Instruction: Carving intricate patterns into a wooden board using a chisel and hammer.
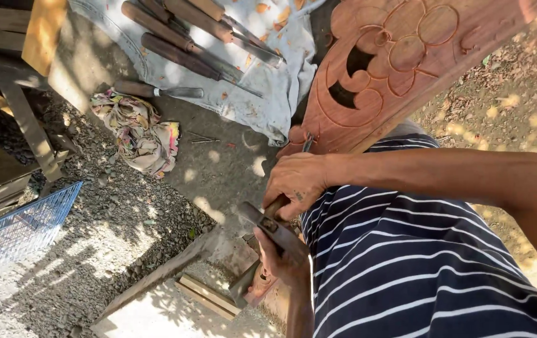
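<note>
Bare ground [124, 231] of grey gravel and packed dirt, dappled with sun and leaf shadow. Spread flat on it near the top, a pale grey cloth [268, 94] bearing a row of wooden-handled chisels [181, 53] laid side by side, plus scattered wood chips. Just left of the cloth, directly on the dirt, one more chisel [156, 91] with a dark handle. Below that, a crumpled multicoloured rag [137, 131]. Near it, a few thin nails [202, 139]. At far left, a blue wire mesh panel [18, 231] lying on the gravel. At bottom centre, rough wooden planks [181, 288] resting on the ground.
</note>
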